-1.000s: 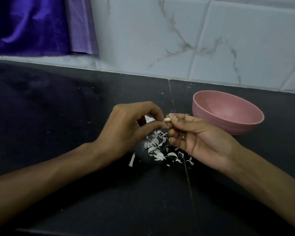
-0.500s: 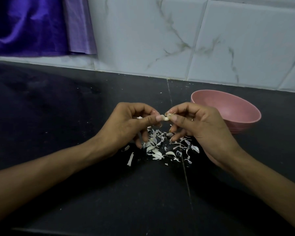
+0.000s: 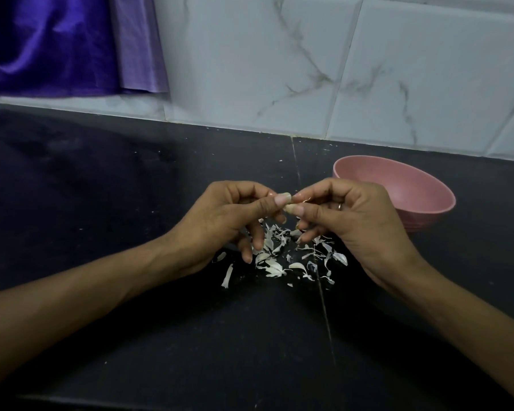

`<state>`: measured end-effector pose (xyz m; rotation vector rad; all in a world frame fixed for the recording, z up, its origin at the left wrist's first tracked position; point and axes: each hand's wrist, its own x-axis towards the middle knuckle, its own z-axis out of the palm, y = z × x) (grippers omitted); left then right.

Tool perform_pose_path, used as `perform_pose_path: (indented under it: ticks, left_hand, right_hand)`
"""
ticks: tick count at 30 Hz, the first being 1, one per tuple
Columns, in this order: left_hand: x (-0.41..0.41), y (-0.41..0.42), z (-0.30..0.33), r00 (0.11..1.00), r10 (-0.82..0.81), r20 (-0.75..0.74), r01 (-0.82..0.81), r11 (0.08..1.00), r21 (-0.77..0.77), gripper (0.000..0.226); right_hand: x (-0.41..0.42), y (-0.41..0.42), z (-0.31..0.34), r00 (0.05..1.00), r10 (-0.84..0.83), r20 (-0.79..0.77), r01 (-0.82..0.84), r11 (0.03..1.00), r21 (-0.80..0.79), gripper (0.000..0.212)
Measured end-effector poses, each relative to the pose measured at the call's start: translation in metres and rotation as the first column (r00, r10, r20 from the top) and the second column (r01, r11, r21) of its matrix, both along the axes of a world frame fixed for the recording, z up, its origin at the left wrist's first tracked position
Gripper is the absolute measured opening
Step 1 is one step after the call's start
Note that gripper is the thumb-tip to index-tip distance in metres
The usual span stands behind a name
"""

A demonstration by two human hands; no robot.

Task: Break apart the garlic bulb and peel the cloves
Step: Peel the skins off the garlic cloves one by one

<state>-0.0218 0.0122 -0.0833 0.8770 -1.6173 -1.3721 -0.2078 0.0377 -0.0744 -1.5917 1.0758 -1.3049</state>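
Peeking out between the fingertips, the garlic clove (image 3: 289, 207) was mostly hidden, pinched from both sides by the left hand (image 3: 229, 221) and right hand (image 3: 347, 221) above the countertop (image 3: 131, 203). Papery peels (image 3: 282, 256) lay scattered beneath. Near the back edge, the pink bowl (image 3: 413, 191) showed nothing inside, its near part covered.

A home kitchen: dark stone counter (image 3: 101, 292), marbled wall tiles (image 3: 398, 69), pink bowl (image 3: 428, 185), garlic peelings (image 3: 279, 256).

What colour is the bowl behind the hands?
Pink: the bowl is plain, with no pattern, as the head view shows.
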Motion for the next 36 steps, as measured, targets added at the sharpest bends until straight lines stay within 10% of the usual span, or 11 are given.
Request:
perform_pose_path:
  ticks: [15,28,36]
  left_hand:
    - [-0.0025,0.0056,0.0044,1.0,0.017,-0.004,-0.017,0.99,-0.142,0.012]
    - [0.0007,0.0015,0.0005,0.985,-0.147,-0.094,0.156,0.982,0.106,0.016]
    - [-0.0007,0.0026,-0.0051,0.995,0.035,0.09,-0.014,0.975,-0.221,0.017]
  right_hand:
    - [-0.0002,-0.0004,0.0015,0.966,0.143,0.215,-0.195,0.949,0.246,0.014]
    - [0.0003,0.0,0.0054,0.953,0.218,0.21,-0.267,0.933,0.243,0.008]
    - [-0.0009,-0.0035,-0.0002,0.962,0.122,0.244,-0.187,0.946,0.264,0.034]
